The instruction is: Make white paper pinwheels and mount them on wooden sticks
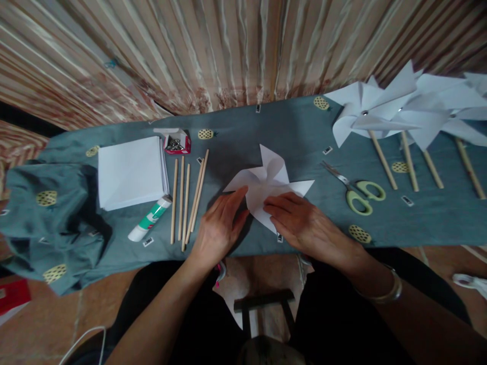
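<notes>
Left fingers (233,198) slightly parted beside a white paper pinwheel (261,188), right fingers (283,202) curled on it, whether pinching unclear

Folded white paper pinwheel (261,191): lower right part hidden under bare right hand (304,223); left side partly covered by fingertips of bare left hand (218,223); grip of either unclear. Overlapping white paper pinwheels (391,116) on pale wooden sticks (382,160): blades hiding one another, rightmost cut off by picture's edge. Silver metal pieces (175,144) in red-and-white cardboard box (184,146): too small to count. White-and-green cylindrical tube (151,218): print too blurred to read. Red flat object (15,295): cut off by left edge.
</notes>
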Available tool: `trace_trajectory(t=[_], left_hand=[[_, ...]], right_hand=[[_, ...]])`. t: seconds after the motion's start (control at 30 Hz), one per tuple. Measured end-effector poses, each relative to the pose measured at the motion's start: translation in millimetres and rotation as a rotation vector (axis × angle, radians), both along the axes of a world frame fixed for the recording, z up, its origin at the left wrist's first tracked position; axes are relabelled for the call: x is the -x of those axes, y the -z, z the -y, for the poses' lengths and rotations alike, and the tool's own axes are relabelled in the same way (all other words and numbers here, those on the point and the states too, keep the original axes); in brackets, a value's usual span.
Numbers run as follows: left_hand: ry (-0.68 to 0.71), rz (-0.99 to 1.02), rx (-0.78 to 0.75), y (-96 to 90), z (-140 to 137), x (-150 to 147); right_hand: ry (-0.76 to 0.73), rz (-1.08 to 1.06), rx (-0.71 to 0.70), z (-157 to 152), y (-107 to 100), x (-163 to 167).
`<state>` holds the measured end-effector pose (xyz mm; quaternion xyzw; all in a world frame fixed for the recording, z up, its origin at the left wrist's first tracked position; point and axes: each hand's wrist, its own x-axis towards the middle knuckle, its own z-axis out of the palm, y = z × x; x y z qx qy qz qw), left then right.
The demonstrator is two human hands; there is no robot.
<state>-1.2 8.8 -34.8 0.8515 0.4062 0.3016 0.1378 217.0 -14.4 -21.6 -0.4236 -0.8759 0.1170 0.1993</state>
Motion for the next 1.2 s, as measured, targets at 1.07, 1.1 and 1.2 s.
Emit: trace_trajectory(t=[1.07, 1.1, 1.2], left_hand=[[0.088, -0.183, -0.006, 10.8, -5.2, -9.0], [0.089, -0.186, 0.001, 11.0, -5.4, -8.8], [0.094, -0.185, 0.015, 11.7, -5.8, -8.3]], right_hand=[[0.015, 0.002, 0.054, -0.8, 0.9, 1.6], [0.016, -0.004, 0.054, -0.9, 0.9, 1.7], [0.016, 0.001, 0.051, -1.1, 0.6, 1.7]])
